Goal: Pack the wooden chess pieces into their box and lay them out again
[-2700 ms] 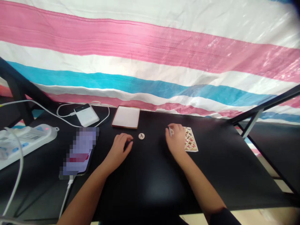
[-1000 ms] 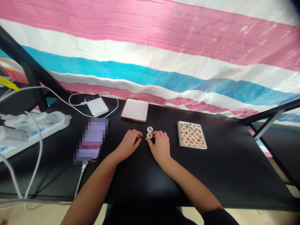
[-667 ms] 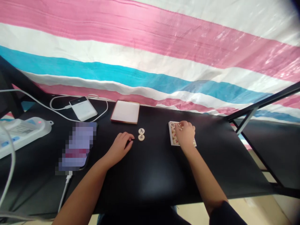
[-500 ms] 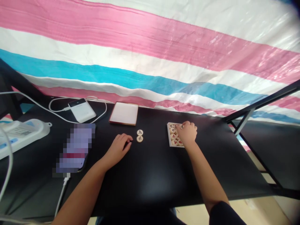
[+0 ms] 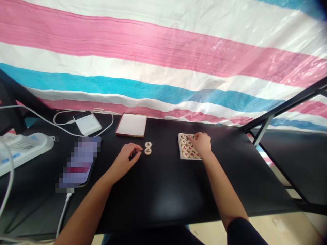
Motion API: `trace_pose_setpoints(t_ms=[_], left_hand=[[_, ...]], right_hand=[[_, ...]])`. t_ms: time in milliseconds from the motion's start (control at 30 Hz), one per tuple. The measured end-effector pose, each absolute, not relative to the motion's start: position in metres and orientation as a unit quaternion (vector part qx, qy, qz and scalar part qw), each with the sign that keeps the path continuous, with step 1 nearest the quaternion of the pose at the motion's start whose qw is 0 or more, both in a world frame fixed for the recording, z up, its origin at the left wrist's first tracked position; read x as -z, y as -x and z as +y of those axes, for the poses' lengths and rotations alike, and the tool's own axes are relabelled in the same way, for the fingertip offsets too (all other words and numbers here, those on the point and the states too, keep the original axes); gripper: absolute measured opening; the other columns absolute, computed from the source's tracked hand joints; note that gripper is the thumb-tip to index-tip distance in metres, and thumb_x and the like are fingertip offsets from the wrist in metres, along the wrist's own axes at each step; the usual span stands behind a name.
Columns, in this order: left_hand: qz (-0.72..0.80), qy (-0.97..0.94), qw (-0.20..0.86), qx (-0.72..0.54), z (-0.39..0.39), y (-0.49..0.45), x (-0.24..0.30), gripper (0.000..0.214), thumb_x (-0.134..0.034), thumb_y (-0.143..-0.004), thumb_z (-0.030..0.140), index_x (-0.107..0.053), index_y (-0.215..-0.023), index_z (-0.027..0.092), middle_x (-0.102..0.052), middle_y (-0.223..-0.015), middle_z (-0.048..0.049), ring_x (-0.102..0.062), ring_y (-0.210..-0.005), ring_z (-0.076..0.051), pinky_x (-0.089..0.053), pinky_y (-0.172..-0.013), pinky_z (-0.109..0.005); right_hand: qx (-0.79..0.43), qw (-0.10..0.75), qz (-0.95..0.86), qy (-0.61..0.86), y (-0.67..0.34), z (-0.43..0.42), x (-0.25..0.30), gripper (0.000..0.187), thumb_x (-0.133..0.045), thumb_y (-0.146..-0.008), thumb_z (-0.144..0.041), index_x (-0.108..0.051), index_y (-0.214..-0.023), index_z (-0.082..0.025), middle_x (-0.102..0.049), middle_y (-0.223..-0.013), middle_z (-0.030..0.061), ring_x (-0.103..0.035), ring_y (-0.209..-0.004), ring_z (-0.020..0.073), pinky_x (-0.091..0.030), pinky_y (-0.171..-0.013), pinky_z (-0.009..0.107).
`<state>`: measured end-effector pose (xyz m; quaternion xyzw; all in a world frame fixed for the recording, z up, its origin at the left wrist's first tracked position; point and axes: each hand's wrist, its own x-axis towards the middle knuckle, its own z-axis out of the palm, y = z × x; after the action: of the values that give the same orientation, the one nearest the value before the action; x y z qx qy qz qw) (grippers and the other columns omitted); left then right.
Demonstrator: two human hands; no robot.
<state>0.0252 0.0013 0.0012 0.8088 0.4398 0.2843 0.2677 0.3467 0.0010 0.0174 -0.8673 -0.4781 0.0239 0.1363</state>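
Two round wooden xiangqi pieces (image 5: pixel 148 148) with black characters lie one behind the other on the black table, just beyond the fingertips of my left hand (image 5: pixel 125 158). That hand rests loosely curled and holds nothing I can see, with dark table showing between thumb and fingers. To the right, my right hand (image 5: pixel 201 144) is over the rear corner of a square wooden tray (image 5: pixel 179 147). Its fingertips pinch a xiangqi piece (image 5: pixel 193 137) in the back row. Several more pieces with red or black characters fill the tray, and the hand hides some of them.
A brown-rimmed white pad (image 5: pixel 130 125) lies at the table's back edge. Further left are a white power bank (image 5: pixel 87 123) with cables, a pixelated phone (image 5: pixel 79 162) and a white power strip (image 5: pixel 22 148). A striped tarp (image 5: pixel 163 68) hangs behind the black table (image 5: pixel 163 194).
My right hand has gone from beside the loose pieces to the tray. A second loose piece now lies by the first. The whole view has shifted as my head turned.
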Motion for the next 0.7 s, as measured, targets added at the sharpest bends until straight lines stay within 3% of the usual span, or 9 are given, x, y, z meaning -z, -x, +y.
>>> trace_pose_setpoints(t_ms=[233,367,533,700], left_hand=[[0.367,-0.846,0.302,-0.243,-0.011,-0.049,-0.011,0.01,-0.048,-0.083,0.021,-0.056,-0.088,0.02,-0.057,-0.087,-0.002,-0.048,-0.08,-0.015,-0.043,-0.073,-0.028],[0.358,-0.844,0.311,-0.25,-0.017,-0.055,-0.014,0.015,-0.05,-0.083,0.02,-0.055,-0.097,0.021,-0.055,-0.093,-0.0023,-0.049,-0.083,-0.015,-0.044,-0.079,-0.03],[0.349,-0.831,0.361,-0.239,-0.03,-0.057,-0.019,0.051,-0.055,-0.082,0.021,-0.035,-0.128,0.029,-0.043,-0.121,-0.0051,-0.051,-0.09,-0.014,-0.047,-0.086,-0.031],[0.345,-0.827,0.388,-0.218,-0.042,-0.046,-0.018,0.044,-0.054,-0.082,0.018,-0.04,-0.124,0.026,-0.045,-0.118,-0.006,-0.054,-0.093,-0.015,-0.045,-0.09,-0.033]], right_hand=[[0.013,0.27,-0.505,0.82,-0.351,-0.011,-0.014,0.026,-0.054,-0.074,-0.037,-0.059,-0.085,-0.014,-0.058,-0.086,0.0122,-0.05,-0.086,0.0249,-0.04,-0.074,0.037],[-0.056,0.326,-0.561,0.759,-0.32,-0.028,-0.027,0.023,-0.054,-0.074,-0.036,-0.06,-0.085,-0.017,-0.061,-0.084,0.0072,-0.052,-0.075,0.0191,-0.04,-0.073,0.034],[-0.222,0.31,-0.677,0.629,-0.252,-0.059,-0.029,0.027,-0.058,-0.072,-0.026,-0.054,-0.098,-0.02,-0.061,-0.084,0.0026,-0.05,-0.071,0.0155,-0.043,-0.069,0.03],[-0.29,0.273,-0.702,0.59,-0.212,-0.072,-0.014,0.027,-0.058,-0.07,-0.016,-0.046,-0.094,-0.022,-0.057,-0.084,0.0015,-0.049,-0.073,0.0153,-0.043,-0.067,0.03]])
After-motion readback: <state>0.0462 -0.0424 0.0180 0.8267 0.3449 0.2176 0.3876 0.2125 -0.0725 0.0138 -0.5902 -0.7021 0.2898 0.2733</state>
